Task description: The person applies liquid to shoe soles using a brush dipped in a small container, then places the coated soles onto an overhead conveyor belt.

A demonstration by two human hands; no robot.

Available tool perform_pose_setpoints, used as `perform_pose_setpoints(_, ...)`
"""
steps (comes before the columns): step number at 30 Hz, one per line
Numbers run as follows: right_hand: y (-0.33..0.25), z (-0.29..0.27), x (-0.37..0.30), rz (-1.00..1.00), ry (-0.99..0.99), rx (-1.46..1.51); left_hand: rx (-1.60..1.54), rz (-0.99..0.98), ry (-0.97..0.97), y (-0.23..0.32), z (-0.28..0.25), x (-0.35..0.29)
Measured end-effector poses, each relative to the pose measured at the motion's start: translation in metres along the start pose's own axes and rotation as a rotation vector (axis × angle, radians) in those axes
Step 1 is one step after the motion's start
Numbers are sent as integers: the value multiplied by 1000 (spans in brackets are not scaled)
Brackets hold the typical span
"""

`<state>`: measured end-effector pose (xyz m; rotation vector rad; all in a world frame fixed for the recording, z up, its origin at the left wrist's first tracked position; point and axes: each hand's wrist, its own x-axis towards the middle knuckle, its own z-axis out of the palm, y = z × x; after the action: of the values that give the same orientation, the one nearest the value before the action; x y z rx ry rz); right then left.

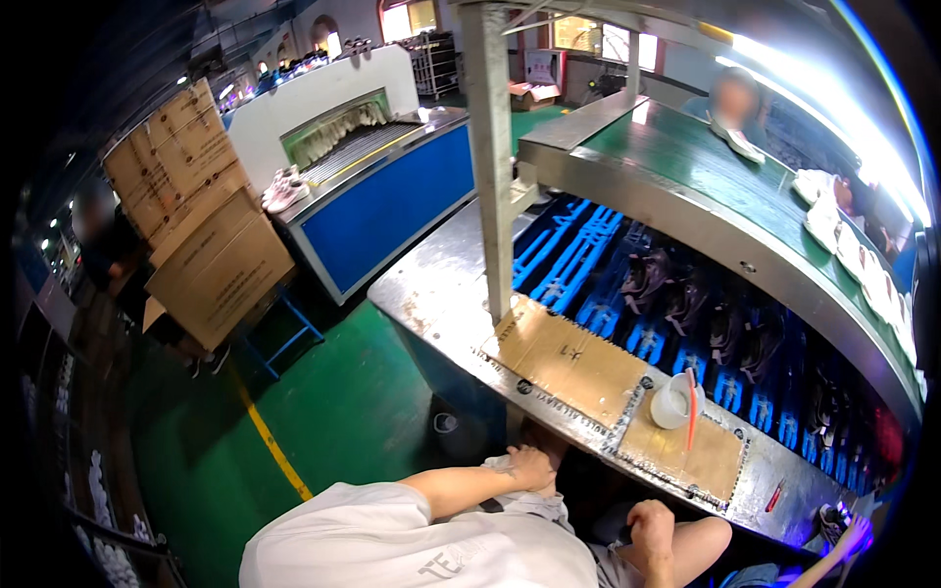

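Observation:
My left hand [530, 468] rests on my left thigh, its fingers lying loosely over the shorts, with nothing seen in it. My right hand [652, 527] is curled closed above my right leg; no object shows in it. In front of both hands runs a metal bench edge covered with cardboard sheets [573, 367]. A white plastic cup [670, 404] stands on the cardboard, with a red-handled tool [692, 416] leaning on its rim; the tool's exact kind is unclear. Neither hand touches the bench.
Dark shoes [686, 304] sit on a blue-lit rack line beyond the bench. White shoes [848, 245] line a raised green belt [667, 137]. A metal post [490, 167] rises at the bench. Lower right, another person's hand [857, 532] is near a shoe [832, 522]. Cardboard boxes [221, 269] stand left.

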<state>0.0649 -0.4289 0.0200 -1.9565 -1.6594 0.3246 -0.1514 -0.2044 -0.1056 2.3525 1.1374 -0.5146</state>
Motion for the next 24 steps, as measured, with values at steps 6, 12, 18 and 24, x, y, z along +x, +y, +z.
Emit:
perform_pose_setpoints(6, 15, 62, 6, 42, -735, -386, -17, -82, 44, 12, 11, 12)
perform_pose_setpoints(12, 48, 139, 22, -132, -887, -430, -2, -109, 44, -7, 19, 21)
perform_pose_setpoints(18, 57, 176, 20, -88, -970, -272, -32, -109, 10, 3, -3, 15)
perform_pose_setpoints(24, 50, 156, 42, -42, -890, -137, -31, -150, -9, 9, 1, 34)
